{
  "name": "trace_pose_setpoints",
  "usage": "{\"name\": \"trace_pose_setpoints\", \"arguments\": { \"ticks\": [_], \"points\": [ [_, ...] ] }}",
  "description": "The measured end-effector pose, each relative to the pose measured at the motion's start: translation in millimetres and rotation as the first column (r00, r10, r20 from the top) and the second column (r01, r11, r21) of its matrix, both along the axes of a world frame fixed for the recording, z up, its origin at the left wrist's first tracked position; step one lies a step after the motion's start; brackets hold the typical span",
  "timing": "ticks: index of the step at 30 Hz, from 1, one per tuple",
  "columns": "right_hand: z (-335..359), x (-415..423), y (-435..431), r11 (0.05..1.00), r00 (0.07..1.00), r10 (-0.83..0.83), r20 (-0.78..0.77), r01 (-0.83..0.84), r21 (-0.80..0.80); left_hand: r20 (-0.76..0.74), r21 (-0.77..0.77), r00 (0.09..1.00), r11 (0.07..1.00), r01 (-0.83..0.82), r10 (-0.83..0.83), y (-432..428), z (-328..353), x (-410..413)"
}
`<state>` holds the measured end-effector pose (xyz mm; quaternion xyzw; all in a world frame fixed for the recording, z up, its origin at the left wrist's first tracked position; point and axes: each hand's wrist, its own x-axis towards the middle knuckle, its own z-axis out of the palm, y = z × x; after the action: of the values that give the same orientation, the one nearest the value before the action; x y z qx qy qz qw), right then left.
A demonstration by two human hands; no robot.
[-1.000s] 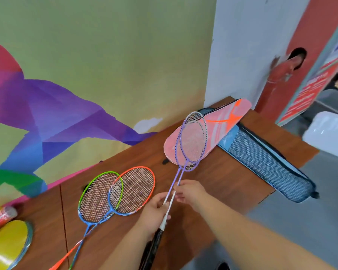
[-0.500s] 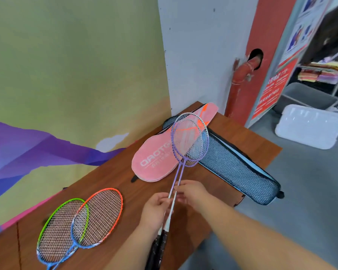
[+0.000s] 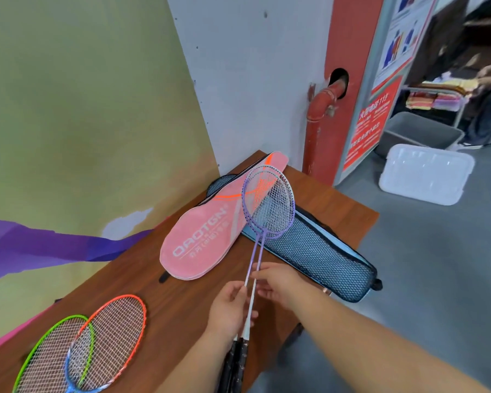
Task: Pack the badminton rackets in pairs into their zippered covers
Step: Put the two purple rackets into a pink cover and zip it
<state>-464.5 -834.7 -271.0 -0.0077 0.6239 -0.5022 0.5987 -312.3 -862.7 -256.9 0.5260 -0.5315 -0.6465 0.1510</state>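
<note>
Above the tabletop (image 3: 182, 299), left hand (image 3: 229, 311) and right hand (image 3: 279, 282) are pinching shafts of the purple rackets (image 3: 268, 207); aligning both heads should ease packing

Table (image 3: 338, 211), set in a wall corner. At the far end lay the lettered cover (image 3: 201, 242), resting partly on the mesh cover (image 3: 318, 256), which ran out from under it to the right and overhung the table edge. At the near left, left racket (image 3: 54, 355) and right racket (image 3: 108, 336) lay flat, heads overlapping. The held pair (image 3: 268, 202) was raised above the table, side by side, heads over both covers, handles toward the person. The left hand (image 3: 230, 307) gripped the shafts just above the handles, and the right hand (image 3: 278, 282) pinched them just beyond. Pipe (image 3: 315, 129) stood behind the table's far right corner. Tray (image 3: 425, 174) lay on the floor to the right, with the bin (image 3: 420, 134) behind it.
</note>
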Motion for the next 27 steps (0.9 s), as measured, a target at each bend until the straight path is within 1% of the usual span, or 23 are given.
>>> {"name": "trace_pose_setpoints", "arguments": {
  "ticks": [4, 9, 13, 17, 20, 23, 27],
  "points": [
    [2, -17, 8, 1.0, 1.0, -0.012, -0.001, 0.012, -0.023, -0.005, 0.017, 1.0, 1.0, -0.006, 0.006, 8, -1, -22],
    [2, -33, 15, 0.999, 1.0, -0.02, 0.021, 0.021, -0.028, -0.048, 0.004, 0.997, 0.998, 0.058, -0.058, 13, -3, -33],
    [1, -43, 19, 0.999, 0.999, -0.018, 0.031, 0.019, -0.029, -0.077, -0.005, 0.994, 0.997, 0.072, -0.072, 14, 0, -38],
    [1, -50, 16, 1.0, 1.0, 0.001, 0.0, -0.001, -0.017, -0.078, -0.011, 0.994, 0.998, 0.069, -0.07, 12, 0, -45],
    [5, -56, 10, 1.0, 0.999, 0.01, -0.054, -0.01, -0.005, -0.09, -0.004, 0.993, 0.997, 0.081, -0.081, 9, 1, -50],
    [7, -63, 2, 0.999, 0.994, -0.035, -0.107, 0.033, -0.021, -0.095, 0.009, 0.991, 0.996, 0.09, -0.089, 8, 3, -54],
    [9, -69, -9, 0.989, 0.987, -0.13, -0.094, 0.123, -0.076, -0.101, 0.033, 0.989, 0.993, 0.116, -0.112, 6, 3, -55]
  ]
}}
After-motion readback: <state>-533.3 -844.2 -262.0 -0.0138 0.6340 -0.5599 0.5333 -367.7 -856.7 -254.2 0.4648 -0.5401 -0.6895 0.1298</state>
